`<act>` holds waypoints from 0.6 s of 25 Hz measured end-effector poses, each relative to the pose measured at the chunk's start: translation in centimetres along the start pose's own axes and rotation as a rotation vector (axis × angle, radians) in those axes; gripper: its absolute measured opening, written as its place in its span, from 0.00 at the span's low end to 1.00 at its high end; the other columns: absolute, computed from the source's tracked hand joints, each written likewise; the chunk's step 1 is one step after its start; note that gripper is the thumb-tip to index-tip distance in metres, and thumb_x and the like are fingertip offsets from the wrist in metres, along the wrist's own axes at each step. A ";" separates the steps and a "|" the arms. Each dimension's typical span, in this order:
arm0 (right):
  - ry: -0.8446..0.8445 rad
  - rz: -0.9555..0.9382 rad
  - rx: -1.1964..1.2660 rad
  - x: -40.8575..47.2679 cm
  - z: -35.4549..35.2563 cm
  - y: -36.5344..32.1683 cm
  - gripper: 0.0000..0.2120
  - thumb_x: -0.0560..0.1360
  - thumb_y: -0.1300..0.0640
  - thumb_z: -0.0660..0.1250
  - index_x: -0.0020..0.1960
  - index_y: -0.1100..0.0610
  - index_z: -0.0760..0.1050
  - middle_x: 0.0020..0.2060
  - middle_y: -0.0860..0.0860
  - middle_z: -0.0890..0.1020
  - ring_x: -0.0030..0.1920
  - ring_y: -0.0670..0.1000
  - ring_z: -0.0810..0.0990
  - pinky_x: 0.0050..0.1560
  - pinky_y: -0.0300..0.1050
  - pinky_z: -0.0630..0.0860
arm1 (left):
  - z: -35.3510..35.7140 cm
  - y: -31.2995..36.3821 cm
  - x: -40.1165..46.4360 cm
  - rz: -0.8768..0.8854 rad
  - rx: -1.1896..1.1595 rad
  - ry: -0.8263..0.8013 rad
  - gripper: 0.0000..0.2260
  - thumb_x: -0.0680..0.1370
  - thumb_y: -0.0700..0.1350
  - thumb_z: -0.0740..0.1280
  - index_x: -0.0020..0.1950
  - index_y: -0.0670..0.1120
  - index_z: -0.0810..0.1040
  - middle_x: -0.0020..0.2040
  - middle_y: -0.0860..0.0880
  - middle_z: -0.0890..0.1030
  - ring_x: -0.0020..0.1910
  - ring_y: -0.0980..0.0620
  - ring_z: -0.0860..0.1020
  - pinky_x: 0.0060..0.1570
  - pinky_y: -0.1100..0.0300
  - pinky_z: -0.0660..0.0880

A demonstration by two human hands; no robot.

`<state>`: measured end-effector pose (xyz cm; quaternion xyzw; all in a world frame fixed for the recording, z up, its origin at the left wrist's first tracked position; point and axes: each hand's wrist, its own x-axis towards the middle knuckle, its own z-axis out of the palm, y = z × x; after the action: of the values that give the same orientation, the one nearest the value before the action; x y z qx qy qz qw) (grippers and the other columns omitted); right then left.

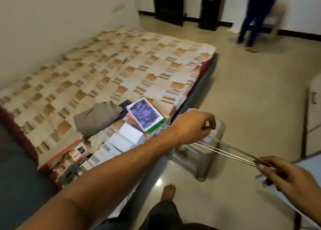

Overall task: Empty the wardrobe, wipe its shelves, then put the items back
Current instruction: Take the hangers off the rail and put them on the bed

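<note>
Now both hands are closed on a bundle of thin, straight metal rods [231, 149], smooth and shiny; about three show, though blur makes the count uncertain. The left hand [194, 125] pinches the far ends with curled fingers, and the right hand [288, 176] grips the near ends, the two hands well apart along the rods. Beneath the rods a clear plastic box [196, 158] with rounded corners stands on the glossy tiled floor [251, 84], just beside the bed [107, 65]. A soft bedsheet checked in cream and tan squares covers the bed. On its near edge lie a folded grey-brown cloth [97, 120], one purple-covered book [145, 114] atop a tilted stack of books, several white cardboard boxes [125, 139], and a red-edged package [76, 151]. One bare foot [168, 191] shows below. Across the room a second person in dark blue trousers [251, 16] stands near two tall black speakers [211, 7].
</note>
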<state>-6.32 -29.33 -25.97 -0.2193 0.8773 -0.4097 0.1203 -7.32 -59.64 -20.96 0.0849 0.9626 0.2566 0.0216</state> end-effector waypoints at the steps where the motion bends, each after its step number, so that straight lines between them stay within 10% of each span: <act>1: -0.010 -0.064 -0.027 2.6 2.5 -0.7 0.05 0.77 0.49 0.69 0.48 0.37 0.80 0.44 0.43 0.82 0.34 0.43 0.82 0.35 0.38 0.77 | -0.7 -3.3 -1.2 -0.073 -0.013 0.012 0.07 0.78 0.45 0.67 0.55 0.51 0.82 0.50 0.51 0.84 0.47 0.51 0.81 0.47 0.58 0.76; 7: -0.312 -0.124 -0.148 17.1 12.9 -7.3 0.18 0.76 0.30 0.57 0.42 0.40 0.78 0.39 0.39 0.82 0.36 0.40 0.82 0.36 0.33 0.75 | -5.0 -21.6 -5.4 -0.347 -0.122 0.119 0.07 0.82 0.41 0.63 0.56 0.45 0.80 0.35 0.62 0.71 0.33 0.69 0.73 0.33 0.74 0.64; 12: -0.280 0.122 0.112 30.1 19.4 -11.3 0.05 0.77 0.61 0.70 0.45 0.56 0.84 0.35 0.53 0.86 0.34 0.45 0.85 0.37 0.34 0.79 | -9.1 -34.7 -1.6 -0.371 0.103 0.147 0.22 0.80 0.53 0.67 0.72 0.49 0.71 0.59 0.45 0.78 0.57 0.45 0.75 0.56 0.46 0.74; 15: -0.177 0.407 0.445 36.8 22.1 -9.7 0.05 0.78 0.64 0.68 0.48 0.64 0.82 0.43 0.65 0.84 0.38 0.57 0.87 0.43 0.43 0.84 | -10.9 -38.2 0.9 -0.412 -0.061 0.243 0.29 0.80 0.54 0.69 0.78 0.48 0.64 0.69 0.43 0.73 0.67 0.44 0.71 0.65 0.50 0.69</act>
<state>-27.13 -67.36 -33.72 -0.0426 0.7781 -0.5383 0.3208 -14.95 -97.49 -30.53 -0.1456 0.9469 0.2841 -0.0397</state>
